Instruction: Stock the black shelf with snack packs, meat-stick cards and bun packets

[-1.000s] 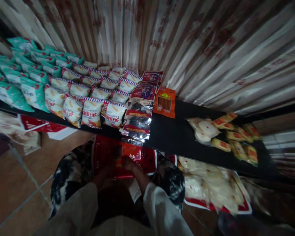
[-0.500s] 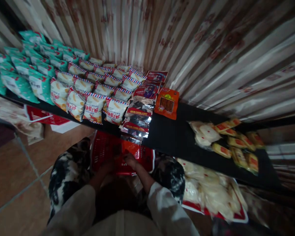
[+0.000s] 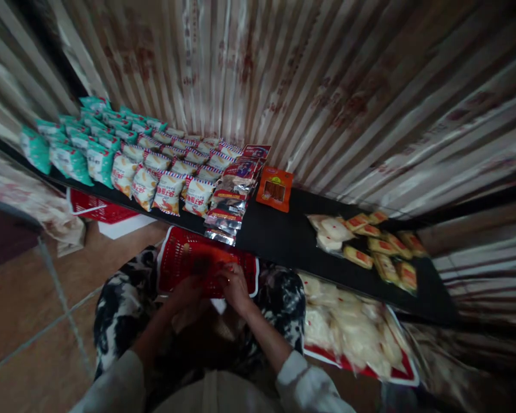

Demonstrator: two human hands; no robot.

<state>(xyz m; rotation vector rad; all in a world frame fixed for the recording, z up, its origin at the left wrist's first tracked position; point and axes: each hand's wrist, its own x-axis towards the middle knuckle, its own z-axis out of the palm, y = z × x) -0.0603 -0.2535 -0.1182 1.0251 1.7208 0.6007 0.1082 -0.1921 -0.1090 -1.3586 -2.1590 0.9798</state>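
A red plastic basket (image 3: pixel 165 258) with a white rim sits across my knees, below the shelf's front edge. Over its near side, my right hand (image 3: pixel 233 280) has its fingers curled at an orange packet (image 3: pixel 221 256), which shows dimly beyond them. My left hand (image 3: pixel 189 291) is low in the basket at the left, its fingers dark and blurred. On the shelf above lies a see-through orange snack pouch (image 3: pixel 275 188) with brown strips inside. Beside that pouch, silver and dark red packets (image 3: pixel 227 201) lie overlapping in a row down to the shelf edge.
A black shelf (image 3: pixel 275 238) spans the view. White chip bags (image 3: pixel 169 192) and teal bags (image 3: pixel 98 163) stand on its left. Small yellow packets (image 3: pixel 384 246) and a clear bag of white rounds (image 3: pixel 333 232) lie right. Beneath is a basket of pale bagged food (image 3: pixel 348 327); a pleated curtain (image 3: pixel 284 74) hangs behind.
The view has shifted, so the shelf goods sit further left on the right side and lower on the left. Both hands stay at the basket, the right with its fingers curled more inward.
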